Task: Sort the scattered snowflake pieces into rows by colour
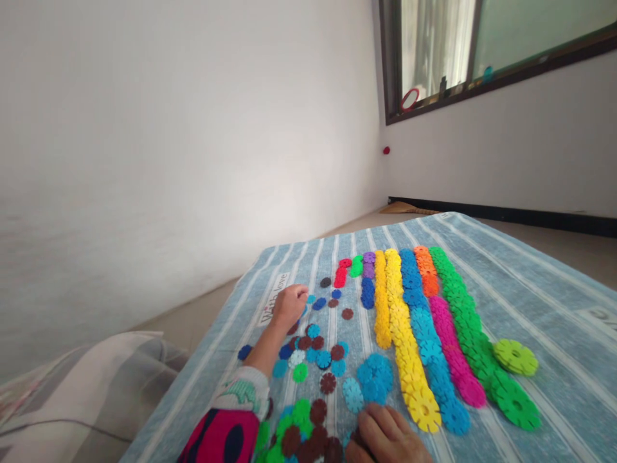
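My left hand (290, 303) reaches over the left part of the cloth, fingers curled together near small blue discs. Whatever it may hold is hidden. At the bottom edge, my right hand (390, 438) is closed, with fingers bent under and their tips out of sight. Just beyond it lie a pile of blue notched plastic discs (375, 376) and a light blue disc (353, 394). Loose brown discs (328, 384), blue ones and several green discs (299, 372) are scattered between my hands. A mixed brown and green heap (303, 418) sits near the bottom.
Overlapping disc rows run away from me: yellow (402, 331), blue (427, 334), magenta (453, 344) and green (467, 331). A lime disc (515, 357) lies at the right. Striped cloth (540, 302) covers the table. A white wall (193, 128) stands behind; a broom (405, 208) lies beyond.
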Tool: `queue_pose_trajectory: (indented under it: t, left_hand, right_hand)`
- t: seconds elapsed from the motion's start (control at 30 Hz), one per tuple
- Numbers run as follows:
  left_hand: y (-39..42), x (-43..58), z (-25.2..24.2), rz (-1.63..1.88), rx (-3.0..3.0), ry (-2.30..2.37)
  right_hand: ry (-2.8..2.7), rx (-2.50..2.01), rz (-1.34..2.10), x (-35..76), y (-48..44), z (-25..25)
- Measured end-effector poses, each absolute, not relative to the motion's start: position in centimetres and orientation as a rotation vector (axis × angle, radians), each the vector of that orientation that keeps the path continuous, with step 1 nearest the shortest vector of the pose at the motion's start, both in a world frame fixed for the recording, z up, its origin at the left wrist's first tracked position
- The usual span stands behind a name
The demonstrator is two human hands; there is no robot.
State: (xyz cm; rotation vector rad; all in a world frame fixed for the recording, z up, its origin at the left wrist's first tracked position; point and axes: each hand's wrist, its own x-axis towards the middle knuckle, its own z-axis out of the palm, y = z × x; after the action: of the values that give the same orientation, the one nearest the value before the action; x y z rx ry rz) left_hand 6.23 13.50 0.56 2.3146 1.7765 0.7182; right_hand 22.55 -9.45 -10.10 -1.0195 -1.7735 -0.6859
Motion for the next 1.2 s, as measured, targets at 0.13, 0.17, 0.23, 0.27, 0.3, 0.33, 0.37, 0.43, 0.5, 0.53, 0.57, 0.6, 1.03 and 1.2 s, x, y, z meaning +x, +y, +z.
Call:
queue_pose_trajectory:
  t: [0.13, 0.17, 0.23, 0.27, 0.3, 0.33, 0.37, 0.43, 0.5, 0.53, 0.57, 0.6, 1.03, 1.2]
  left_hand:
    - [10.0, 0.0, 0.7, 0.656, 2.295, 1.89]
    - [9.1, -1.5, 0.8, 0.628, 2.271, 1.943]
    - [7.6, -4.2, 1.0, 0.548, 2.215, 2.043]
    - [7.0, -5.2, 1.0, 0.507, 2.19, 2.075]
    - [6.5, -6.1, 1.1, 0.47, 2.166, 2.096]
    - [6.1, -6.8, 1.1, 0.441, 2.145, 2.108]
    - [5.9, -7.3, 1.1, 0.423, 2.127, 2.115]
    - [5.6, -7.7, 0.9, 0.41, 2.103, 2.133]
    - [5.5, -7.5, 0.6, 0.402, 2.11, 2.149]
    - [5.4, -7.3, 0.5, 0.405, 2.125, 2.15]
    - [5.4, -7.0, 0.3, 0.413, 2.141, 2.147]
    - [5.4, -6.7, 0.2, 0.419, 2.159, 2.138]
    - [4.8, -5.6, 0.4, 0.383, 2.291, 1.865]
    - [4.7, -5.2, 0.5, 0.431, 2.231, 1.884]
  right_hand:
    - [-1.793, -0.951, -0.583, 23.3, -10.2, -8.3]
    - [-1.809, -0.943, -0.546, 23.4, -10.3, -8.1]
    - [-1.827, -0.951, -0.472, 23.3, -10.7, -8.0]
    - [-1.813, -0.955, -0.451, 23.2, -10.8, -8.2]
    - [-1.794, -0.963, -0.434, 23.1, -10.9, -8.4]
    - [-1.783, -0.969, -0.42, 23.0, -10.9, -8.6]
    - [-1.771, -0.976, -0.412, 23.0, -10.9, -8.9]
    - [-1.797, -0.979, -0.403, 23.2, -11.0, -9.2]
    - [-1.871, -0.958, -0.418, 23.6, -10.9, -9.5]
    - [-1.915, -0.942, -0.429, 23.9, -10.9, -9.5]
    - [-1.955, -0.924, -0.441, 24.2, -10.9, -9.6]
    - [-1.98, -0.913, -0.451, 24.5, -10.9, -9.6]
    - [-1.929, -0.902, -0.461, 24.6, -11.2, -7.6]
    - [-1.883, -0.927, -0.425, 24.1, -11.3, -7.6]
